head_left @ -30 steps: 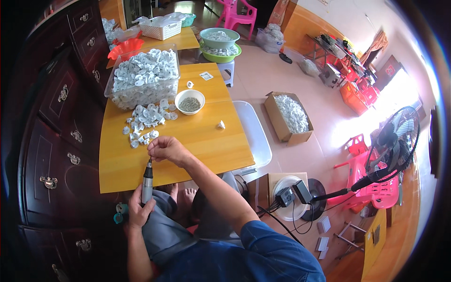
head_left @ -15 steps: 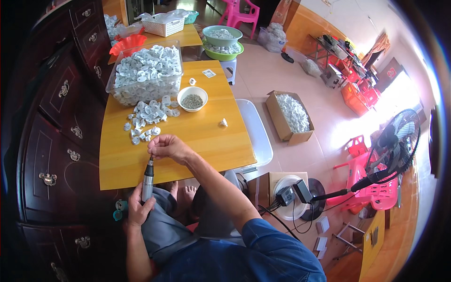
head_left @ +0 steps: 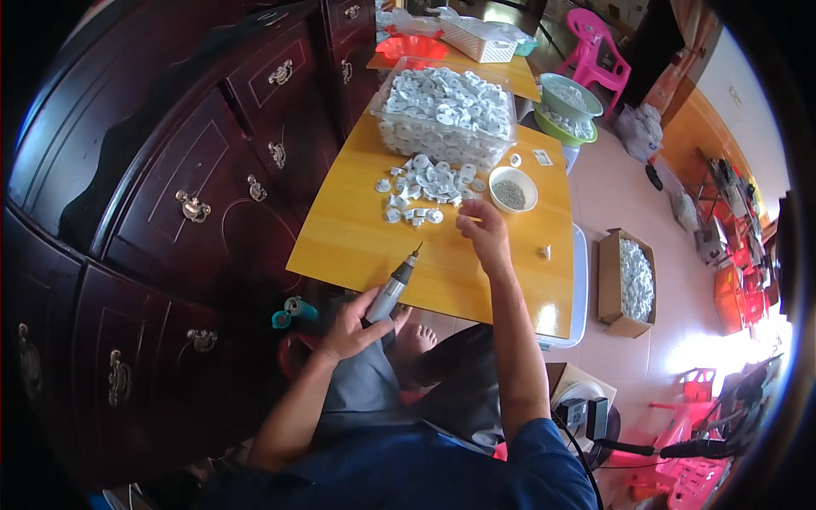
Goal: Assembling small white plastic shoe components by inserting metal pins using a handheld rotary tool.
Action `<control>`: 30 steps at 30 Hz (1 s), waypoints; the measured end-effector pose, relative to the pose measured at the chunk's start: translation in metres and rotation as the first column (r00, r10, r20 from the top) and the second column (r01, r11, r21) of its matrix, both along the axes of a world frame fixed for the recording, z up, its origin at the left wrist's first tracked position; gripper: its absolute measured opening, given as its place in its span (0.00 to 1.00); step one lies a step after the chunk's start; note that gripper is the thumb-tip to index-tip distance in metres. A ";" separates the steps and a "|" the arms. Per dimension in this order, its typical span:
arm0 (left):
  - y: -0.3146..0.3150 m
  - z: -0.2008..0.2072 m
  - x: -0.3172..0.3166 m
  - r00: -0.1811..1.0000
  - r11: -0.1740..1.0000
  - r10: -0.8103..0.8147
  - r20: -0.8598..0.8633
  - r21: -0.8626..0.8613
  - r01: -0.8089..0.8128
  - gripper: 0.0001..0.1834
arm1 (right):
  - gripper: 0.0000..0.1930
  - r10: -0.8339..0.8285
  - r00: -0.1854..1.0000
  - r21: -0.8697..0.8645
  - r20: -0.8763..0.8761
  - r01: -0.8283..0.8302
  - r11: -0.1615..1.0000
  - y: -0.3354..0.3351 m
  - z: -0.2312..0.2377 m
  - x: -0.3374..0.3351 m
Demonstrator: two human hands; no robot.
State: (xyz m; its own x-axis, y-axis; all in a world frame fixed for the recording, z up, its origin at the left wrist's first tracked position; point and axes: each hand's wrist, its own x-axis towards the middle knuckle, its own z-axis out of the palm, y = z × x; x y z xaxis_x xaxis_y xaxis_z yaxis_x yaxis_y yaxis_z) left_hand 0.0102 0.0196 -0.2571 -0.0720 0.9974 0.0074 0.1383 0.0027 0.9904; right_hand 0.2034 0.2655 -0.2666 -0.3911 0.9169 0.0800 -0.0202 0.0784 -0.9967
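Note:
My left hand is wrapped round a silver-grey electric screwdriver with a black nose. Its thin bit points up and to the right, over the near edge of the yellow table. Farther forward, my right hand hovers above the tabletop, thumb and forefinger apart, with nothing visible between them. Just beyond its fingers lies a loose heap of white plastic parts. A white bowl of small metal pieces, probably screws, stands close by on the right. One single white part sits off to the right.
Behind the heap stands a clear bin piled with white parts. Dark wooden drawers flank the table's left side. On the floor to the right are a cardboard box of white pieces and a pink chair farther back.
My right hand has left the screwdriver's tip, moved forward toward the heap and bowl, and its pinch has opened. The screwdriver now leans more to the right. The whole view has swung left.

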 end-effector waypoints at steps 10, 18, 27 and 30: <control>0.003 -0.003 0.004 0.997 0.999 -0.051 0.055 0.009 0.051 0.33 | 0.16 -0.519 0.598 0.639 0.611 0.015 0.769 0.028 -0.003 -0.006; 0.001 -0.004 0.005 0.985 0.998 0.013 0.172 -0.057 -0.004 0.30 | 0.09 -0.479 0.517 0.583 0.710 -0.049 0.811 0.046 -0.017 -0.037; 0.005 -0.008 0.006 0.995 0.999 -0.039 0.097 -0.020 0.041 0.30 | 0.07 -0.431 0.855 0.577 0.289 0.204 0.791 -0.006 -0.012 -0.008; 0.006 -0.011 0.005 0.998 0.999 -0.044 0.055 -0.011 0.044 0.32 | 0.07 -0.416 0.880 0.538 0.228 0.242 0.807 -0.029 -0.010 -0.009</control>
